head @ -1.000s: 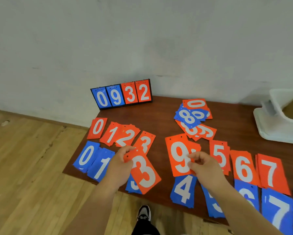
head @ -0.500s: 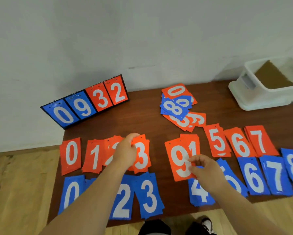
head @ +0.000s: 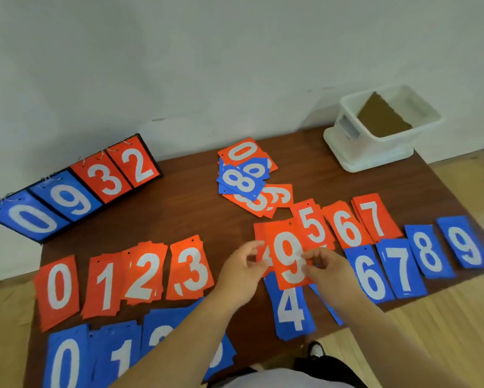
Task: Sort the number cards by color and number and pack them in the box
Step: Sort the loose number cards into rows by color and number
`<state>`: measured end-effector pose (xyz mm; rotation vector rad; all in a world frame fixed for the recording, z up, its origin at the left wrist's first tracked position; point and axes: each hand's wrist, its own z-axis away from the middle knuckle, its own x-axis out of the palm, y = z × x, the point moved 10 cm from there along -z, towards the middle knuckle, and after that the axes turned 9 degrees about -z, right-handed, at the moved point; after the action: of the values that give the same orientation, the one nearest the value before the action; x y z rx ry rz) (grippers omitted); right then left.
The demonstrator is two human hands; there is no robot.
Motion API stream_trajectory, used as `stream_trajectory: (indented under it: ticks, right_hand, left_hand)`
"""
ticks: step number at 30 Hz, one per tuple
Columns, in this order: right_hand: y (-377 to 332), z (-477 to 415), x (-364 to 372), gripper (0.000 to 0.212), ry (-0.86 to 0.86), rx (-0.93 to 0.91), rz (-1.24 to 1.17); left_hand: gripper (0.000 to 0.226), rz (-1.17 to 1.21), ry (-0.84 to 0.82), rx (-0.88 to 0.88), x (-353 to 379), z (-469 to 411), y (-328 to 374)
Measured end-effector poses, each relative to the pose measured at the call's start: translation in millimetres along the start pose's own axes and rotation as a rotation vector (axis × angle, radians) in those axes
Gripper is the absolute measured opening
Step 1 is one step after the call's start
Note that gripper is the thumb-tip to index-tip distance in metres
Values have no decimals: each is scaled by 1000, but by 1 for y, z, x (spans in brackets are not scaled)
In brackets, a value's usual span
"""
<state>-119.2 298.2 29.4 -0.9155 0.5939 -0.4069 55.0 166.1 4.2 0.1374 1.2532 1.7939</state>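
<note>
Pinching opposite edges, left hand (head: 241, 273) and right hand (head: 329, 268) clamp the orange 9 card (head: 288, 254).

I see a dark brown surface (head: 179, 211). The orange cards (head: 190, 268) and the blue cards (head: 290, 312) all have white numbers. At 2 o'clock the box (head: 375, 154) is white with a brown sheet (head: 381, 119) inside. At 10 o'clock the score stand (head: 75, 191) has a black frame, two blue faces, two orange. At 4 o'clock the floor (head: 445, 337) is pale yellow wood.
</note>
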Motion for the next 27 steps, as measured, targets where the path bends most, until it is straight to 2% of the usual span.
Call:
stream_trajectory:
  ticks: [7,11,19,23,27]
  right_hand:
    - [12,-50,-97,21,14,-36,0]
    - [21,-98,-186,20,37,-64,126]
    - [31,-189,-363,14,169,-43,237]
    - [39,-231,-411,10,196,0,249]
    - [44,-255,-433,15,214,24,291]
  left_hand:
    - [39,-96,9,53,101,-40,69]
    - [39,-146,46,86,174,-75,126]
    - [37,-215,-25,152,327,-157,246]
    - [34,-271,-47,177,371,-195,282]
    - [42,-377,-112,175,388,-212,289]
